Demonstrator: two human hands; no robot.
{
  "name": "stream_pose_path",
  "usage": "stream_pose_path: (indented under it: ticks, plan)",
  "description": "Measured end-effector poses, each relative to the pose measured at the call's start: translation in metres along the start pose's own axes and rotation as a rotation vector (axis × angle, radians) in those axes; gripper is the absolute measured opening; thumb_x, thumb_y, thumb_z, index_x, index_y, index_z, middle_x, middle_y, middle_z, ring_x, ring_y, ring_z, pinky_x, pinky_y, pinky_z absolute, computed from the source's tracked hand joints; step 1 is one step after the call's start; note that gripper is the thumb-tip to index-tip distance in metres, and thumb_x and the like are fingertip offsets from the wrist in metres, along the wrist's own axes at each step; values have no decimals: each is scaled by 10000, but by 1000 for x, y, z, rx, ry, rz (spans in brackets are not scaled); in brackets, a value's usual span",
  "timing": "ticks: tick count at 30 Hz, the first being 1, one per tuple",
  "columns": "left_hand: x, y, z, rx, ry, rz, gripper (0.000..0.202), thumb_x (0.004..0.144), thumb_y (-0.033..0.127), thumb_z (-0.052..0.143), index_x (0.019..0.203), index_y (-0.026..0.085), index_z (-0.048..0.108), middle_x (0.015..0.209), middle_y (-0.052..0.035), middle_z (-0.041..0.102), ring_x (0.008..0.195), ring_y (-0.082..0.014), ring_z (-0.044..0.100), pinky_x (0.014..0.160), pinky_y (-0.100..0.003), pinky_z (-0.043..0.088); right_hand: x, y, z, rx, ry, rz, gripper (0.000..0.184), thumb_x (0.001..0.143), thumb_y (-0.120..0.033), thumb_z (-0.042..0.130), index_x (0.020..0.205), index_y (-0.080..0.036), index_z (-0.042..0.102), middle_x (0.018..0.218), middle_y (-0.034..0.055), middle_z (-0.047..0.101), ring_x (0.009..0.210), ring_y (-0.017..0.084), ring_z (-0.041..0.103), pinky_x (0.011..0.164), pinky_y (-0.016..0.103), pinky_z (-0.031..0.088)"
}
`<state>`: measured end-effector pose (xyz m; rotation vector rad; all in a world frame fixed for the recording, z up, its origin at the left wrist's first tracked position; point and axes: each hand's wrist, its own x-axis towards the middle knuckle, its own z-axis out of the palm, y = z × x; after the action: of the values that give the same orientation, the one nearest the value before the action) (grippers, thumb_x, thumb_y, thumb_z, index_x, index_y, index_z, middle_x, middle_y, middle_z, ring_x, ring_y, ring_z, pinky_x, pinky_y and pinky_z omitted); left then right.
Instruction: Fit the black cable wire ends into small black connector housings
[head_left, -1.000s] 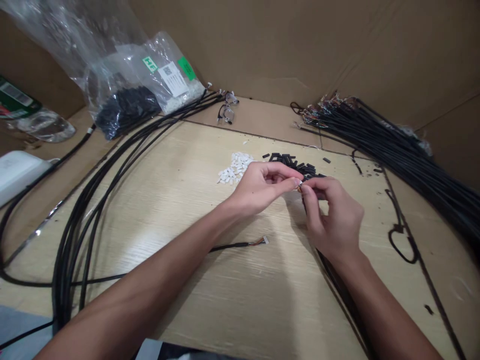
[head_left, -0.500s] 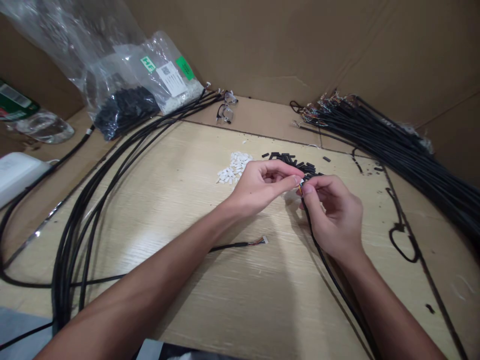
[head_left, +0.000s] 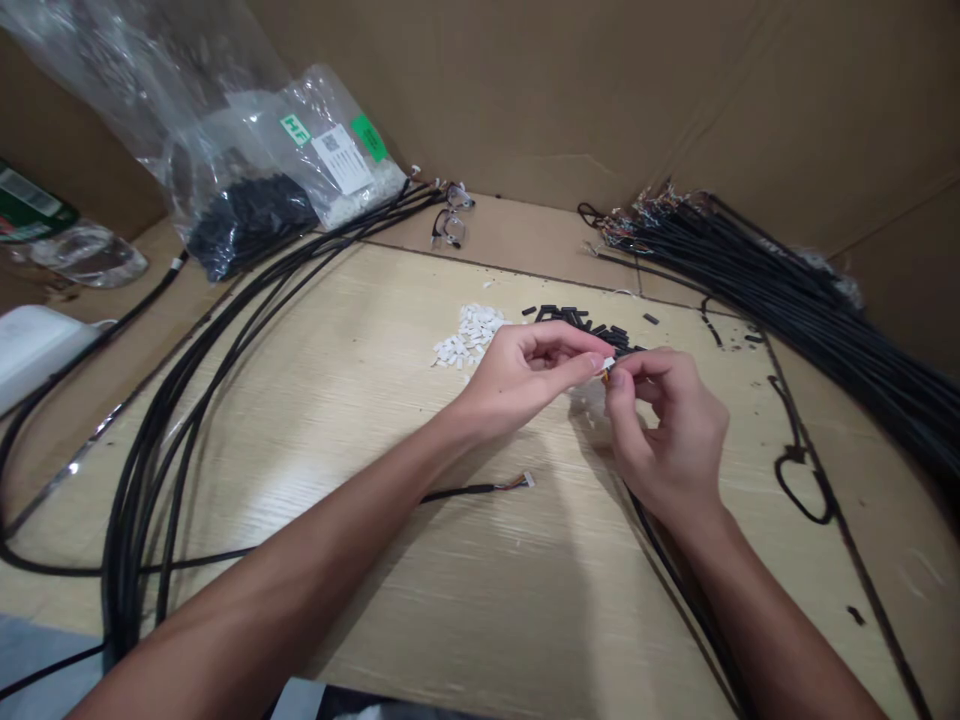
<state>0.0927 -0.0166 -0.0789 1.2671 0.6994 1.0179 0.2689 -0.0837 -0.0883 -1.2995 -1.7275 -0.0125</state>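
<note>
The small white connector (head_left: 608, 364) is held just above the counter (head_left: 465, 600), where the two hands meet. The left hand (head_left: 529, 375) has thumb and index finger pinched on it, probably to steady so small a part. The right hand (head_left: 671, 430) has its fingers closed on the coloured wires (head_left: 606, 377) just behind it; gripping so near the ends likely keeps thin, limp strands under control. How each strand sits is too small to tell.

Taking the connector as the clock's centre, the black cable (head_left: 660, 550) drops towards five o'clock past the right hand, its weight seemingly left to the counter. Black tube pieces (head_left: 577, 318) lie at eleven and white pieces (head_left: 472, 333) near nine, loose and apart in two heaps, apparently sorted for easy picking.

At half past seven rests a cable end with a white plug (head_left: 529, 480). Farther out, a thick cable bundle (head_left: 750, 270) lies at two, its wire ends facing inward, perhaps for reach. Long looped cables (head_left: 172, 430) curve around nine, and clear bags (head_left: 255, 220) stand at ten.
</note>
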Motion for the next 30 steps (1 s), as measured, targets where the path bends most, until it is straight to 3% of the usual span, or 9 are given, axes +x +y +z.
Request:
stream_pose_path:
  ticks: [7, 13, 21, 25, 28, 30]
  plan:
    - [0, -1, 2, 3, 4, 25, 194, 838, 331, 956, 855, 171, 848, 884, -54, 805, 810, -143, 670, 755, -273, 520, 2, 1, -1, -62, 18, -89, 98, 1073, -181, 651, 1088, -267, 606, 906, 0, 703, 714, 171, 695, 669, 325, 598]
    - [0, -2, 2, 43, 0, 1, 123, 873, 289, 888, 840, 175, 853, 860, -57, 798, 787, -147, 656, 741, -285, 509, 4, 0, -2, -127, 20, -182, 137, 1079, -142, 639, 1073, -271, 592, 890, 6, 680, 710, 177, 656, 659, 328, 573]
    - [0, -3, 1, 28, -17, -32, 271, 793, 399, 987, 808, 175, 837, 774, -30, 732, 745, -138, 608, 692, -279, 470, 4, -1, -2, -157, 3, -230, 161, 1077, -120, 630, 1067, -271, 574, 884, 8, 675, 733, 183, 645, 680, 324, 556]
    - [0, -3, 2, 4, -20, -43, 259, 802, 387, 981, 836, 170, 844, 837, -45, 782, 766, -138, 642, 712, -273, 498, 3, -4, -2, -87, 20, -142, 91, 1102, -181, 636, 1087, -268, 612, 909, 15, 717, 733, 183, 690, 676, 327, 578]
    - [0, 0, 2, 14, -1, -55, 182, 833, 327, 939, 833, 171, 844, 868, -51, 809, 791, -138, 668, 736, -263, 520, 1, -7, -1, 8, 77, 19, 38, 1115, -265, 664, 1078, -262, 655, 924, 26, 755, 739, 192, 721, 692, 348, 604]
    - [0, 2, 2, 27, 11, -44, 138, 857, 290, 904, 828, 172, 839, 860, -49, 812, 795, -137, 683, 752, -259, 536, 1, -8, 0, 156, 57, 158, 96, 1112, -324, 695, 1049, -255, 675, 897, 17, 753, 699, 179, 706, 660, 337, 599]
